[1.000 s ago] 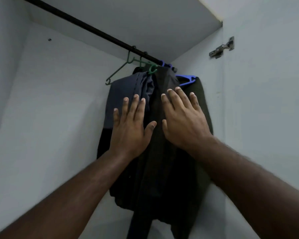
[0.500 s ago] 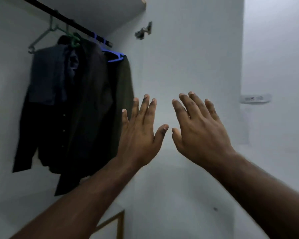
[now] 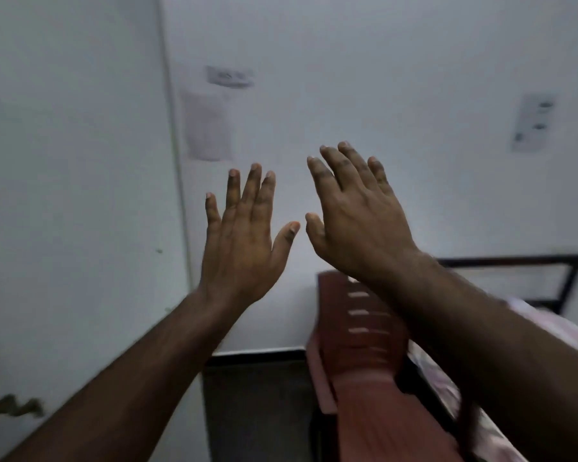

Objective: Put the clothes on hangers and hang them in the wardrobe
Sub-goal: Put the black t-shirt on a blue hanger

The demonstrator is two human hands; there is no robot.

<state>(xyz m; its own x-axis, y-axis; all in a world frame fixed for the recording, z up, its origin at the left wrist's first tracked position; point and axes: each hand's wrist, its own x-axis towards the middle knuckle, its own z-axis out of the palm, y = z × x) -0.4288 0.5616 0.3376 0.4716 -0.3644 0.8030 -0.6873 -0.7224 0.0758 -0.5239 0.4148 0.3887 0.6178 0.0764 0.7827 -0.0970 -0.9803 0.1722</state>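
Observation:
My left hand (image 3: 244,241) and my right hand (image 3: 357,221) are both raised in front of me, side by side, fingers straight and spread, holding nothing. They are backs toward me, in front of a pale wall. No clothes, hangers or wardrobe rail show in the head view now. The white panel (image 3: 74,195) filling the left side may be the wardrobe's side or door; I cannot tell which.
A reddish-brown plastic chair (image 3: 364,361) stands below my right forearm. Behind it is a bed with a dark metal frame (image 3: 514,261) and pinkish bedding (image 3: 548,331). Paper notices (image 3: 207,125) and a switch plate (image 3: 534,121) are on the wall.
My view has swung right, away from the dark clothes hanging on the rail, which have left the frame. Both hands came off the clothes and stay raised and empty.

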